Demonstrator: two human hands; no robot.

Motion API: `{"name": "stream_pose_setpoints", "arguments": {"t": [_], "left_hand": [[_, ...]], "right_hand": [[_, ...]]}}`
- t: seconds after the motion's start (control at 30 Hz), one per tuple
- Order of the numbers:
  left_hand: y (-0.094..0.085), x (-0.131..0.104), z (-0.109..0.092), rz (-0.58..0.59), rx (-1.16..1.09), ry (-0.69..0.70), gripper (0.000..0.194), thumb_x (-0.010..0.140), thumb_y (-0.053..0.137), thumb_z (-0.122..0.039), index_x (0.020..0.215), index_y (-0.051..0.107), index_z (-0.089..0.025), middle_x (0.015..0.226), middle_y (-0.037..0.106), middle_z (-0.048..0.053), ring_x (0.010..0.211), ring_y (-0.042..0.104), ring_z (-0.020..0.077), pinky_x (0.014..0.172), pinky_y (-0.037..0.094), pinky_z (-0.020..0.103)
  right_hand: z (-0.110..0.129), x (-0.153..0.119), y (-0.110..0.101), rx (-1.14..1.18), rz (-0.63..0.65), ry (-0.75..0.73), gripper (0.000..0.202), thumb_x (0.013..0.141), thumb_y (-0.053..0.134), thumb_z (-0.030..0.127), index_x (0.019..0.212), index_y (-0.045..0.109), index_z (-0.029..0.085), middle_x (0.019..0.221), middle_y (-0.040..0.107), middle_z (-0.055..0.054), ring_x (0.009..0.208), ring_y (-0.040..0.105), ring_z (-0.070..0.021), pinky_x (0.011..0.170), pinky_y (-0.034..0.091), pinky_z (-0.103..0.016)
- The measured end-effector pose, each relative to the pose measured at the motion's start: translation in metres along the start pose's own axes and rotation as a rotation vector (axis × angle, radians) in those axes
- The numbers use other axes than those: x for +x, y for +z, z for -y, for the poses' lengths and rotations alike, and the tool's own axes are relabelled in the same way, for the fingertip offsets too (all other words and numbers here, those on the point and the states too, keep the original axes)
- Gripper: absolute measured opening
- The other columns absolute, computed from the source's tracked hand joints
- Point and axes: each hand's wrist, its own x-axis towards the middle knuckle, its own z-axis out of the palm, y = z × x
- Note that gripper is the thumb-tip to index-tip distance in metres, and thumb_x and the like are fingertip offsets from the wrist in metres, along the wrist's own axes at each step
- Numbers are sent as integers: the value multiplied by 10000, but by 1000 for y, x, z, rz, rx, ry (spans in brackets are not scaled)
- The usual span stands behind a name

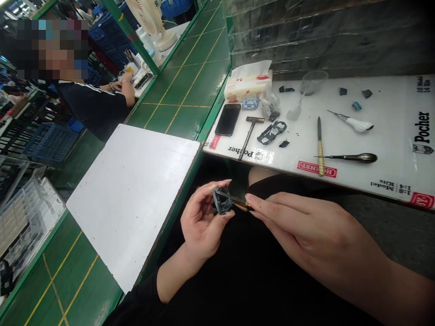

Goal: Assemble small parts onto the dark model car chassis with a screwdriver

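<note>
Yellow-lined green desk (185, 86) extends left of a dark hollow plastic part (223, 206). That part sits pinched between the left hand's (204, 222) thumb and fingers. From its right, the right hand (302, 226) grips a slim flat tool (235, 198), long axis pointing leftward across the part's open face; contact cannot be told. Beyond the part lie a T-handled tool (248, 134) and smartphone (228, 120).

Dark part (222, 202) in left grip (203, 222): edges covered by fingers, inner detail too small to read. Thin tool (232, 196): handle end hidden by right grip (306, 222). Right forearm (404, 287), red label (423, 199) cut at right edge; fan (154, 20) cut at top. Co-worker's head (52, 50) pixelated. Crumbs (297, 134) too tiny to identify.
</note>
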Motion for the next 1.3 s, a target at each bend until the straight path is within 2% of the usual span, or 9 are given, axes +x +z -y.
{"name": "stream_pose_setpoints", "arguments": {"t": [0.2, 0.4, 0.53, 0.67, 0.83, 1.0, 1.2, 1.3], "left_hand": [[-3, 0, 0, 8, -18, 7, 558, 1011, 946, -129, 1524, 774, -263, 1486, 833, 136, 1415, 828, 338, 1214, 705, 483], [-4, 0, 0, 7, -32, -8, 573, 1004, 927, -68, 1526, 778, -250, 1499, 834, 131, 1428, 823, 307, 1240, 685, 426], [-4, -1, 1, 5, -38, -6, 568, 1000, 937, -87, 1521, 783, -253, 1484, 838, 129, 1421, 826, 308, 1230, 692, 432], [-4, -1, 1, 5, -29, -8, 567, 1010, 936, -110, 1532, 773, -261, 1489, 838, 134, 1423, 825, 318, 1219, 702, 455], [-4, -2, 1, 2, -17, -14, 561, 1012, 941, -130, 1529, 772, -268, 1479, 840, 138, 1419, 826, 328, 1211, 707, 478], [-4, -6, 4, -1, -16, -35, 570, 1007, 933, -111, 1531, 773, -270, 1484, 845, 144, 1427, 824, 337, 1208, 710, 487], [-4, -6, 5, -29, -43, -103, 496, 982, 951, -119, 1434, 821, -274, 1436, 867, 116, 1373, 851, 305, 1184, 716, 412], [-4, 6, 8, -144, -73, -276, 469, 972, 996, -230, 1400, 807, -258, 1410, 872, 109, 1336, 862, 282, 1155, 716, 353]], "right_hand": [[-2, 2, -1, 68, 36, 4, 296, 1233, 649, 143, 1485, 792, 203, 1000, 806, -24, 813, 778, -148, 740, 655, -237], [-3, -3, 6, -2, 13, -25, 333, 1209, 656, 62, 1514, 777, 120, 1053, 814, -50, 858, 780, -146, 823, 668, -253], [-4, 0, 6, 75, 53, 14, 284, 1248, 643, 141, 1492, 788, 144, 1047, 815, -24, 871, 787, -117, 804, 642, -205], [-4, 2, 3, 33, 23, 1, 270, 1239, 649, 120, 1455, 810, 136, 1050, 812, -41, 865, 777, -131, 808, 640, -230], [-5, 1, 2, 105, 62, 15, 270, 1251, 659, 175, 1481, 800, 183, 1061, 824, -11, 882, 782, -118, 843, 640, -197], [-11, -3, 7, 52, 38, 14, 319, 1226, 670, 114, 1519, 793, 144, 1104, 826, -47, 917, 796, -132, 857, 647, -219], [-12, -7, 5, 185, 100, 80, 307, 1226, 691, 172, 1505, 818, 153, 1152, 867, -47, 989, 829, -141, 967, 665, -208], [-29, -14, 0, 186, 89, 166, 322, 1234, 698, 250, 1521, 829, 184, 1199, 876, -48, 1030, 840, -150, 995, 672, -222]]}}
